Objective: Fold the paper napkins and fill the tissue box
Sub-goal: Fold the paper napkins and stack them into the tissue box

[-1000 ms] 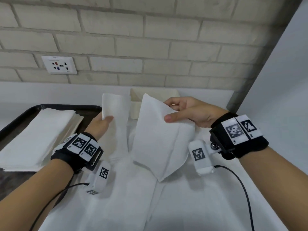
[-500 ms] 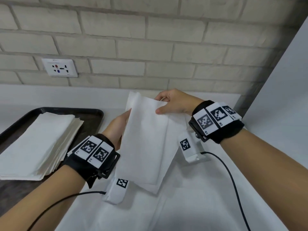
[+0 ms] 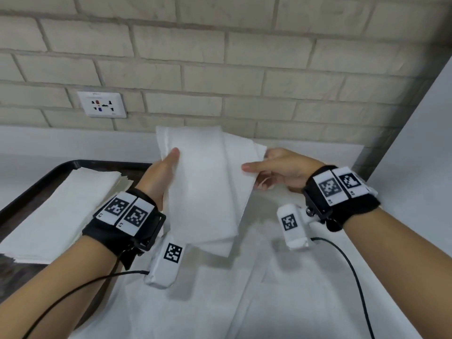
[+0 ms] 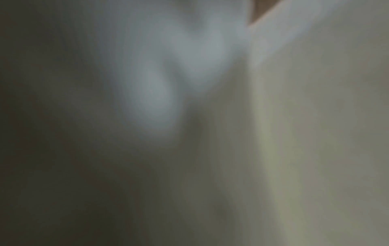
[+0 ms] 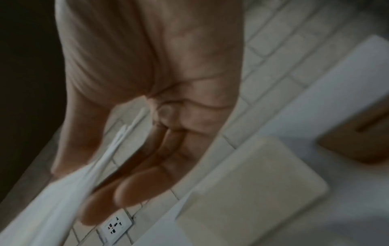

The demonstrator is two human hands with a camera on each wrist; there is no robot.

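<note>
I hold a bundle of folded white napkins (image 3: 203,187) upright above the table. My left hand (image 3: 168,162) grips its left edge, thumb on the front face. My right hand (image 3: 256,167) pinches the right edge between thumb and fingers; the right wrist view shows the napkin edges (image 5: 118,146) running between my fingers (image 5: 134,191). The cream tissue box (image 5: 252,191) stands by the wall in the right wrist view; in the head view the napkins hide it. The left wrist view is a blur of white paper.
A stack of unfolded napkins (image 3: 61,206) lies on a dark tray (image 3: 73,165) at the left. White paper sheets (image 3: 220,302) cover the table in front of me. A brown wooden piece (image 5: 357,138) lies beyond the box. A wall socket (image 3: 101,105) sits on the brick wall.
Two separately held napkins have come together into one bundle, now held higher by both hands. The box has gone out of sight behind them.
</note>
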